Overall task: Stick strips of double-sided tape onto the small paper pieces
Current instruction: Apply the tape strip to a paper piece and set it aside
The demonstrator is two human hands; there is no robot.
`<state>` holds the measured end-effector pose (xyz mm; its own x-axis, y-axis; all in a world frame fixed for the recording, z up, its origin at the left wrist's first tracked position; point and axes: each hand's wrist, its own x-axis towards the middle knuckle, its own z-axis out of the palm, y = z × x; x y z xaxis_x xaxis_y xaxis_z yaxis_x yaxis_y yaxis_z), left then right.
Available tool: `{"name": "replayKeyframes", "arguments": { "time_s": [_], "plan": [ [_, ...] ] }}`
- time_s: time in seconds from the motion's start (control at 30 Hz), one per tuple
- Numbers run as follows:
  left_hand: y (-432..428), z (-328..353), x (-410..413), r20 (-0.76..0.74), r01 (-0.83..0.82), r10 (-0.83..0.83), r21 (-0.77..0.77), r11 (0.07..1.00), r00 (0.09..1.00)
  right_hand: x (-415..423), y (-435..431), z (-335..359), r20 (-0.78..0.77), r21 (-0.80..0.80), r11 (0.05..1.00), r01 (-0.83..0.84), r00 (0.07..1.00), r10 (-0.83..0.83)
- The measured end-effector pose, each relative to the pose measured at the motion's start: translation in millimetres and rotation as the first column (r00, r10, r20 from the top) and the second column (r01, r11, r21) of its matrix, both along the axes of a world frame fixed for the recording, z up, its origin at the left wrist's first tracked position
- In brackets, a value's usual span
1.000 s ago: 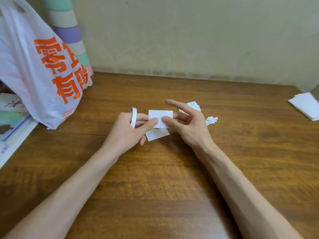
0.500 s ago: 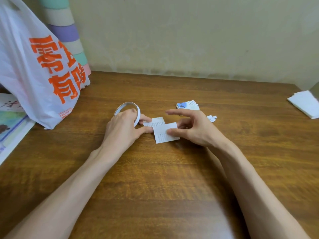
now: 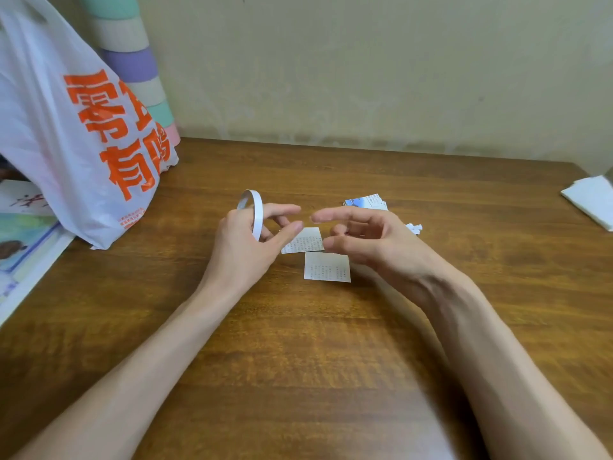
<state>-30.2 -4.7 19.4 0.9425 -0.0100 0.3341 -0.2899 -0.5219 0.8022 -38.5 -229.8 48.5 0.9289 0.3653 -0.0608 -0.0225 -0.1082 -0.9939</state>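
Head view: the left hand grips the tape roll, thumb and forefinger extended. The right hand has let go of the near paper piece and hovers empty, fingers loosely curled. That piece now lies flat at the centre of the table, touching the far paper piece. Whether either carries tape cannot be told. A fresh strip is probably next.

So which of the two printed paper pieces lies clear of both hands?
The nearer paper piece, fully exposed on the table. The farther paper piece has its left corner covered by the left hand.
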Motion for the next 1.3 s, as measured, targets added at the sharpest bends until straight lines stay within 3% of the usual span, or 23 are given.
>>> {"name": "replayKeyframes", "arguments": {
  "time_s": [0.1,0.33,0.9,1.3],
  "plan": [
    [-1.6,4.9,-8.9,-0.017,0.113,-0.117,-0.156,0.981,0.993,-2.9,7.3,1.1,-0.099,0.148,0.985,-0.085,0.99,0.101],
    [-1.7,3.6,-12.9,-0.017,0.143,-0.154,-0.271,0.952,0.988,-0.3,9.4,-2.7,-0.149,0.229,0.97,-0.079,0.982,0.116],
    [-2.6,8.6,-15.4,-0.018,0.095,-0.105,-0.306,0.947,0.994,-1.5,9.2,-1.2,-0.151,0.195,0.979,-0.062,0.984,0.093],
    [-3.1,4.4,-14.4,0.002,-0.044,0.046,-0.269,0.962,0.999,-3.1,13.5,-2.3,-0.141,0.141,0.985,-0.102,0.982,0.122]
  ]
}}
